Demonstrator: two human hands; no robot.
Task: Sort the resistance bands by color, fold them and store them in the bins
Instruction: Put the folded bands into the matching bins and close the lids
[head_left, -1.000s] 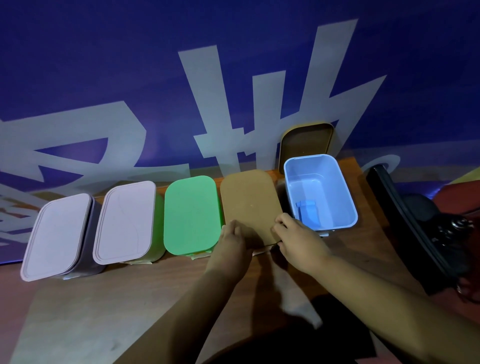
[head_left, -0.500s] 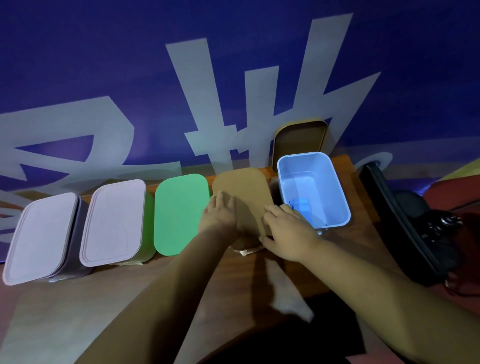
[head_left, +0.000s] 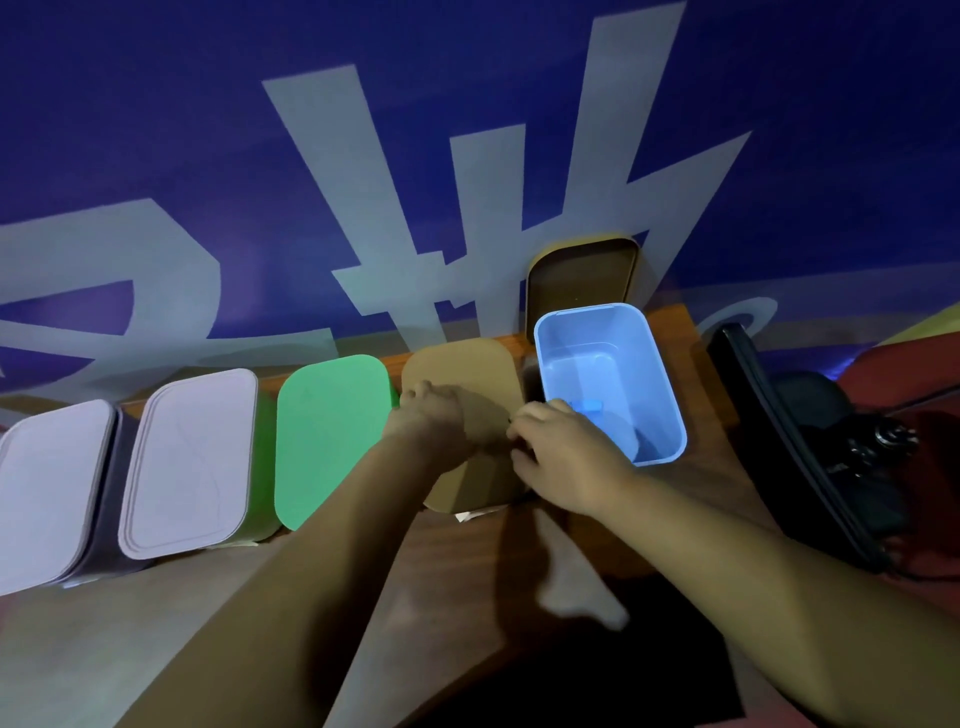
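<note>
Working tan lid (head_left: 467, 376): seating or lifting, can't tell.
On its top, left hand (head_left: 431, 418) flat, fingers relaxed; right hand (head_left: 563, 449) curled round right edge, gripping it. If lifting, peel from that edge w/ left steadying; if closing, press evenly, corners 1st. Mind open blue bin (head_left: 660, 395) just beside, blue band (head_left: 587, 405) on its floor. Green lid (head_left: 332, 436) & pale lids (head_left: 187, 462) further left, on.

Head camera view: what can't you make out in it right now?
- Head view: what the lidded bins hold, hidden under lids such as the tan lid and green lid.
- Blue item in the blue bin: partly behind the right hand, too small to identify.
- Left hand: motion-blurred, grip on the tan lid unclear.
- Leftmost pale lid: cut by the left edge.
</note>
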